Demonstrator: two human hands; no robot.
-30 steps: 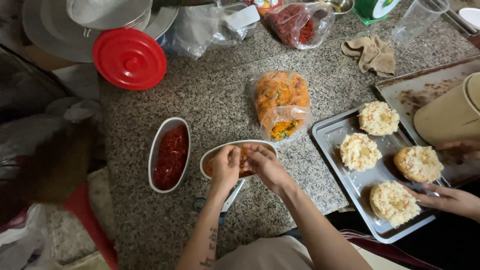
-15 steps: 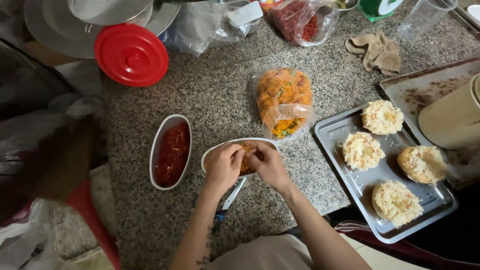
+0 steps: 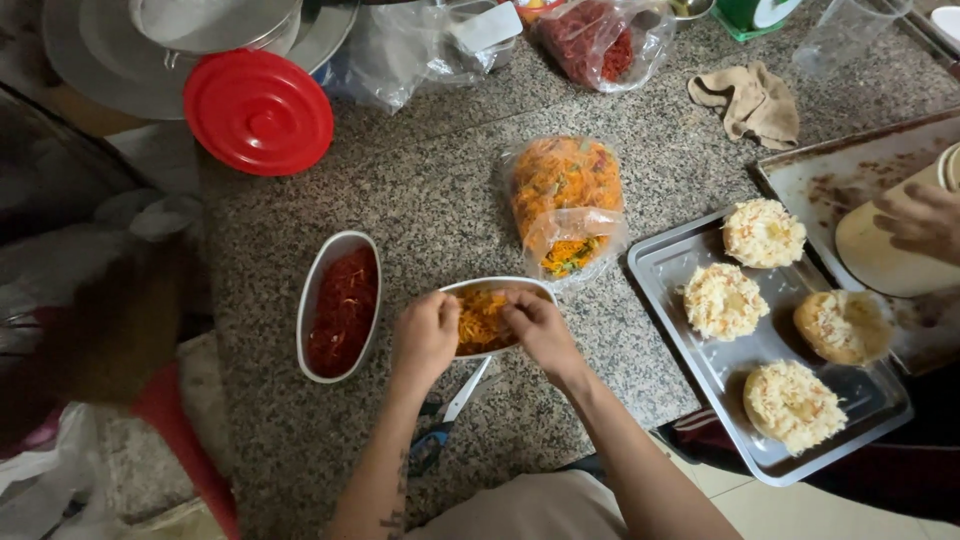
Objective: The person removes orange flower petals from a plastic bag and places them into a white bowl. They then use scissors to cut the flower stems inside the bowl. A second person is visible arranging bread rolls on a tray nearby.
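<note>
Both my hands are over a small oval white dish of orange shredded filling at the near edge of the granite counter. My left hand is curled at the dish's left end, its fingers pinched into the shreds. My right hand rests on the dish's right part, fingers closed in the filling. A second oval white dish with dark red shreds sits just left of my left hand. Beyond the dish lies a clear plastic bag of orange shredded vegetables.
A metal tray on the right carries several cheese-topped rounds. Another person's hand holds a tan round board over a stained baking sheet. Scissors, a red lid, a tan cloth and bagged food lie around.
My hands stay at the orange dish, working the shreds. The other person's hand has left the near tray edge and is now on the tan board at the far right.
</note>
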